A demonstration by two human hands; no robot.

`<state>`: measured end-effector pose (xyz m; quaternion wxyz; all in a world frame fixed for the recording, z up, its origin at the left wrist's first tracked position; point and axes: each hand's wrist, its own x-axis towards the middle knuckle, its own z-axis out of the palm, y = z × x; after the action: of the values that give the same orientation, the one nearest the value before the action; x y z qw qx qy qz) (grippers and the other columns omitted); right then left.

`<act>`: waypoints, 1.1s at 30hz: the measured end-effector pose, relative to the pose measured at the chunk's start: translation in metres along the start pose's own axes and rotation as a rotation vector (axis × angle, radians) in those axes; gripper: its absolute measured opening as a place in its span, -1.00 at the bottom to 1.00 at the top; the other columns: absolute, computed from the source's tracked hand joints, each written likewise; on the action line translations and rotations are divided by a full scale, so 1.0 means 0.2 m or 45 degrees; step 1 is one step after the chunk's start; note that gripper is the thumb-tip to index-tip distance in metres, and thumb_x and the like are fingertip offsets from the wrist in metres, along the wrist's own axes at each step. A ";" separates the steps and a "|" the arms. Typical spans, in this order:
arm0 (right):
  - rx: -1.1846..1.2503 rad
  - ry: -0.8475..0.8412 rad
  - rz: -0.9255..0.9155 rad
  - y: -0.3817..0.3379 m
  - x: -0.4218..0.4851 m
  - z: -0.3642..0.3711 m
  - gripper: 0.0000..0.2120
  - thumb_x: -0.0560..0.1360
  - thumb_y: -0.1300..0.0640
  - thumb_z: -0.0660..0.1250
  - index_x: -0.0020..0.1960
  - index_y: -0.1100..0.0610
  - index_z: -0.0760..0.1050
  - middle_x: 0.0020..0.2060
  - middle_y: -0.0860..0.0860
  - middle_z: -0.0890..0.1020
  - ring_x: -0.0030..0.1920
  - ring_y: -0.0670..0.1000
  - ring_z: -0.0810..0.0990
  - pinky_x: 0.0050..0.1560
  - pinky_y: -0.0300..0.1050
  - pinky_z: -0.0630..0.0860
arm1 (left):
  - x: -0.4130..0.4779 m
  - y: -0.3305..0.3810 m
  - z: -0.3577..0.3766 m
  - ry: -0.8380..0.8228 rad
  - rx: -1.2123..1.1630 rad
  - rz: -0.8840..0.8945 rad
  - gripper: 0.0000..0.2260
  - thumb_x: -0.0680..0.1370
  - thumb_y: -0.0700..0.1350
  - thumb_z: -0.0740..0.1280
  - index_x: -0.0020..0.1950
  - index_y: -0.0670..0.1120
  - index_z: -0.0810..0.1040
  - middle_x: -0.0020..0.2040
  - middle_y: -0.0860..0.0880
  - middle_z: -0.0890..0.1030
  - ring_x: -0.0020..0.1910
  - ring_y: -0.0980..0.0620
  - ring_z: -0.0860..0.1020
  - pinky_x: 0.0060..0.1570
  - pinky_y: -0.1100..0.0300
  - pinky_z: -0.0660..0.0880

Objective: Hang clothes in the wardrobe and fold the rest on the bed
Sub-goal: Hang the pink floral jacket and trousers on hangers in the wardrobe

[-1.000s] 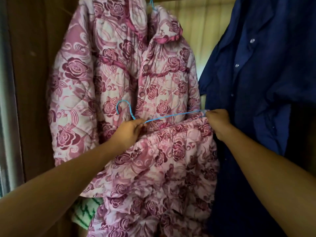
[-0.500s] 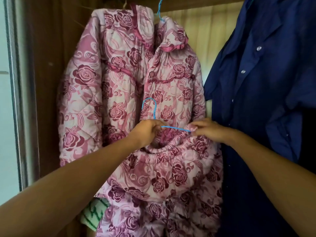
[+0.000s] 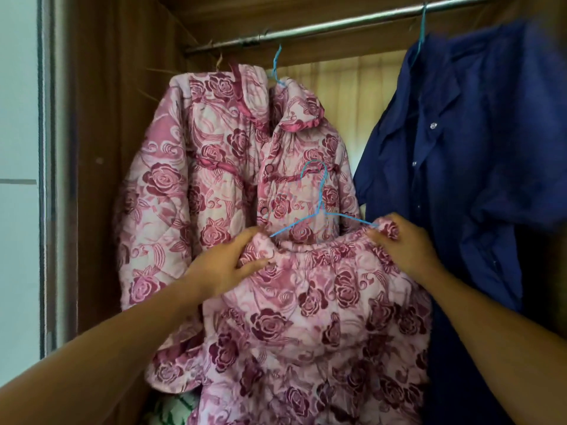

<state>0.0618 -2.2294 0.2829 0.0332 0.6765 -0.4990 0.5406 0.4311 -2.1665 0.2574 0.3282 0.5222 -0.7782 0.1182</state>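
Wardrobe interior. A silver metal rail [image 3: 337, 24] carries a quilted pink rose-print jacket [image 3: 196, 191] and a navy blue buttoned shirt [image 3: 460, 148], with open rail between them. The left hand [image 3: 224, 265] and right hand [image 3: 402, 243], fingers curled, pinch the waistband ends of quilted pink rose-print trousers [image 3: 306, 317] on a blue wire hanger [image 3: 320, 194], well below the rail.

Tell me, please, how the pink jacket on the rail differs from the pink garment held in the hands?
The jacket hangs from the rail by its blue hanger. The held garment sits below the rail with its hanger hook free, gripped by the left hand and right hand. The jacket shows a collar and buttons, while the held garment shows a gathered waistband. Both are quilted pink rose fabric on blue wire hangers.
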 end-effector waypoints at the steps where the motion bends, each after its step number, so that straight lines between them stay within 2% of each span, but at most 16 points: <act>1: 0.019 0.020 0.003 0.00 0.01 -0.01 -0.68 0.47 -0.11 0.49 0.09 0.09 0.61 -0.05 0.08 0.72 -0.01 0.13 0.67 0.01 -0.02 0.57 | 0.02 0.00 -0.03 0.038 0.065 -0.018 -0.42 0.56 0.33 0.21 0.52 0.21 0.15 -0.25 0.05 0.55 -0.16 -0.10 0.61 -0.06 0.00 0.57; 3: 0.025 0.054 0.001 -0.03 0.04 -0.04 -0.69 0.49 -0.09 0.48 0.13 0.08 0.61 -0.01 0.09 0.72 0.03 0.14 0.67 0.00 -0.10 0.52 | 0.08 0.01 -0.10 0.198 0.156 -0.070 -0.47 0.58 0.34 0.14 0.49 0.20 0.17 -0.15 -0.08 0.63 -0.05 -0.21 0.63 -0.08 -0.05 0.58; 5: 0.000 0.072 -0.004 -0.07 0.06 -0.07 -0.66 0.51 -0.10 0.46 0.17 0.09 0.61 0.04 0.12 0.71 0.07 0.17 0.66 0.01 -0.10 0.50 | 0.13 0.03 -0.18 0.312 0.184 -0.107 -0.48 0.58 0.37 0.08 0.46 0.16 0.20 -0.02 -0.13 0.66 -0.01 -0.24 0.63 -0.11 -0.05 0.56; 9: 0.028 0.147 0.023 -0.19 0.13 -0.09 -0.59 0.48 -0.22 0.42 0.13 0.07 0.60 0.01 0.11 0.71 0.07 0.19 0.65 0.08 0.07 0.57 | 0.19 0.11 -0.38 0.375 0.332 -0.091 -0.53 0.61 0.30 0.13 0.44 0.09 0.22 -0.09 -0.07 0.65 -0.09 -0.20 0.62 -0.24 0.01 0.52; 13: 0.002 0.158 0.022 -0.34 0.24 -0.11 -0.59 0.52 -0.23 0.37 0.20 0.04 0.54 0.09 0.15 0.68 0.14 0.24 0.61 0.11 0.09 0.55 | 0.27 0.18 -0.62 0.470 0.477 -0.062 -0.55 0.62 0.28 0.15 0.41 0.08 0.23 -0.03 -0.10 0.66 -0.04 -0.23 0.63 -0.19 -0.02 0.51; 16: 0.006 0.224 -0.008 -0.41 0.32 -0.14 -0.58 0.54 -0.21 0.36 0.19 0.09 0.52 0.07 0.20 0.68 0.13 0.26 0.61 0.07 0.09 0.54 | 0.36 0.24 -0.81 0.506 0.584 -0.004 -0.55 0.62 0.27 0.17 0.38 0.04 0.29 0.00 -0.14 0.65 -0.01 -0.25 0.62 -0.20 0.00 0.48; 22: -0.069 0.276 -0.001 -0.47 0.50 -0.09 -0.52 0.58 -0.25 0.27 0.19 0.17 0.46 0.03 0.26 0.66 0.06 0.31 0.61 -0.02 0.13 0.54 | 0.55 0.32 -1.05 0.527 0.768 0.045 -0.56 0.60 0.28 0.20 0.35 0.05 0.30 0.10 -0.14 0.64 0.09 -0.24 0.61 -0.02 -0.01 0.53; 26: -0.056 0.281 0.060 -0.46 0.66 -0.02 -0.58 0.58 -0.27 0.26 0.20 0.05 0.51 0.06 0.19 0.67 0.06 0.27 0.61 0.00 0.09 0.56 | 0.66 0.40 -1.08 0.545 0.881 0.049 -0.55 0.61 0.25 0.21 0.36 -0.01 0.29 0.14 -0.15 0.62 0.11 -0.25 0.60 -0.16 0.03 0.39; 33: 0.004 0.271 0.128 -0.39 1.05 0.10 -0.58 0.61 -0.23 0.23 0.25 0.08 0.48 0.12 0.23 0.64 0.11 0.30 0.59 -0.01 0.04 0.52 | 0.97 0.49 -1.07 0.586 1.043 0.041 -0.65 0.63 0.17 0.22 0.26 -0.06 0.39 0.16 -0.13 0.62 0.14 -0.24 0.60 -0.15 0.03 0.35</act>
<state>0.1143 -2.3350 0.4737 0.0578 0.5894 -0.5252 0.6111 0.3808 -2.1538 0.5580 0.2572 0.5568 -0.5825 0.5333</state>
